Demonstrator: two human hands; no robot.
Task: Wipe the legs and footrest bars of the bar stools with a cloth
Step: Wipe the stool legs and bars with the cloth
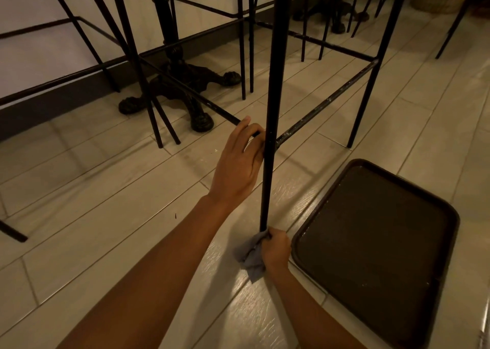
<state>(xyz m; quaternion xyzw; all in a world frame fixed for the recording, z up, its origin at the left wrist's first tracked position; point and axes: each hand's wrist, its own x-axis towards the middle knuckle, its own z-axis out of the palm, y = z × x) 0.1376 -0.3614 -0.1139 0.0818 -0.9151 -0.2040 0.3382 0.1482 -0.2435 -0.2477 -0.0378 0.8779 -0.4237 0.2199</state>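
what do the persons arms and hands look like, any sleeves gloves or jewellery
Both forearms are bare as far as the frame shows, with no sleeve in view. The left hand and right hand wear no gloves, and no watch, ring or bracelet shows on either wrist or on the visible fingers.

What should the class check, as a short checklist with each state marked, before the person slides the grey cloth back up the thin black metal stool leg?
1. Grey cloth wrapped on the thin black metal stool leg: ok, bunched at the leg's foot.
2. Right hand gripping the cloth: ok.
3. Left hand steadying the stool: ok, curled round the leg where the black footrest bar joins.
4. Leg's foot planted on the pale tiled floor: cannot tell, cloth hides it.
5. Dark brown rectangular tray clear of the leg: ok, lying apart beside it.
6. Footrest bar clean: not ok, pale specks show.
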